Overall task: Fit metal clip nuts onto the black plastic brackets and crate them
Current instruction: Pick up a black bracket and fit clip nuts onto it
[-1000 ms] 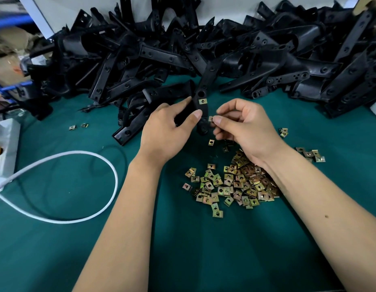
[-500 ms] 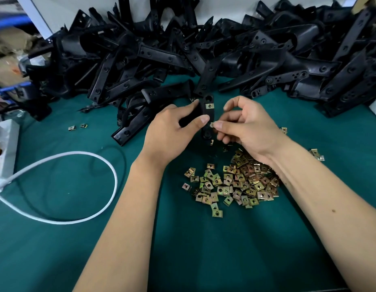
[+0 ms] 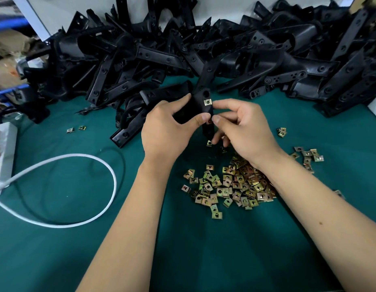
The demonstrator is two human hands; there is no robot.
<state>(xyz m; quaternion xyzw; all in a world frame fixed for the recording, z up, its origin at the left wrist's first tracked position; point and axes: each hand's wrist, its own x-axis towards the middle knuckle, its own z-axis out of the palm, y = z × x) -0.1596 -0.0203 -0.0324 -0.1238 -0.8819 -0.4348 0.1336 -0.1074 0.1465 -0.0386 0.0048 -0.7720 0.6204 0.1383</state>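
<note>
Above nut pile: bracket in L hand, R hand pinching.

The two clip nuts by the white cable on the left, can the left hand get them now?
Probably not yet. The way to the two clip nuts over the green mat is free, but the left hand is busy holding the bracket.

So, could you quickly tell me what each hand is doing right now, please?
Left hand: grips the black bracket, which already carries one fitted clip nut.
Right hand: pinches a second clip nut against the bracket's edge.
</note>
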